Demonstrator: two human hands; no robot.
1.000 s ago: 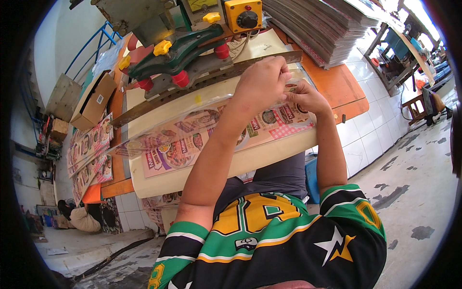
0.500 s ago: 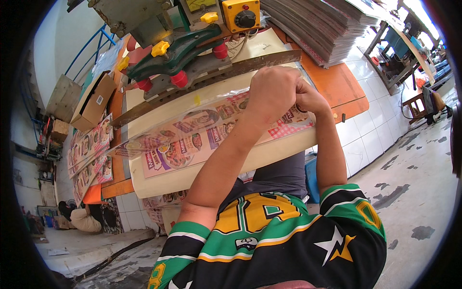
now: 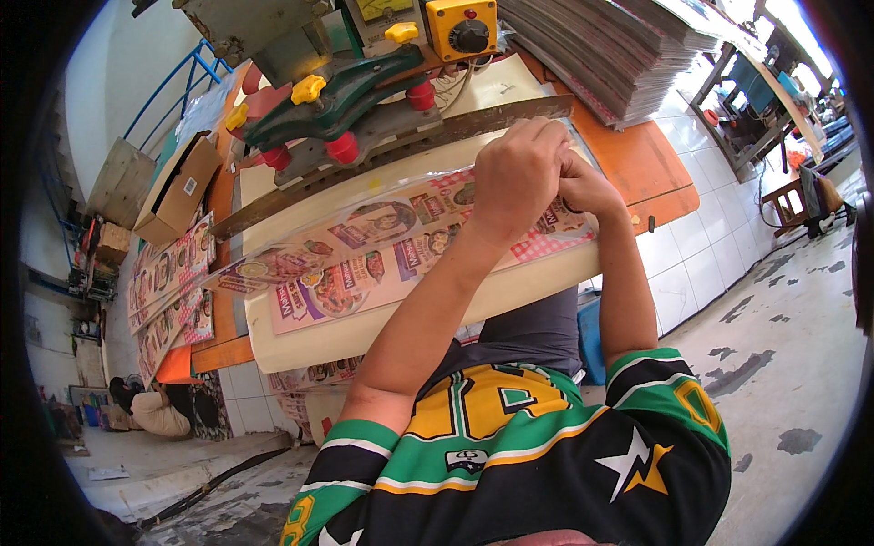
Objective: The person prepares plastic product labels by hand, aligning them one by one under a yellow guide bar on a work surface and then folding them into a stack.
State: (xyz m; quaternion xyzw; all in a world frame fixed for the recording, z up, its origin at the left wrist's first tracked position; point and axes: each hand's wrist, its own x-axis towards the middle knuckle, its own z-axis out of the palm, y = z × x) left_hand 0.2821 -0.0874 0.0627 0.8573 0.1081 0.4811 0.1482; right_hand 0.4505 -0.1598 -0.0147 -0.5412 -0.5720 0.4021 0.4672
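My left hand (image 3: 517, 177) is closed at the right end of a long clear plastic sheet (image 3: 373, 223) printed with food pictures. My right hand (image 3: 585, 185) touches it, fingers bent in a pinch at the same end; the fingertips of both are largely hidden. The clear sheet slants up from the left, raised over a second printed sheet (image 3: 319, 296) with pink checks. That lower one lies flat on a cream board (image 3: 273, 341), partly covered by my left forearm.
Beyond the board runs a rusty metal bar (image 3: 391, 155), under a green press clamp (image 3: 346, 109) with red feet and yellow knobs. A yellow control box (image 3: 460, 29) stands behind. Stacked sheets (image 3: 610, 55) sit far right; printed strips (image 3: 173, 282) and a cardboard box (image 3: 177, 191) are left.
The clear printed sheet has shifted slightly over the lower one, showing its pictures more plainly. My left hand has turned a little and risen slightly; my right hand stays nearly in place.
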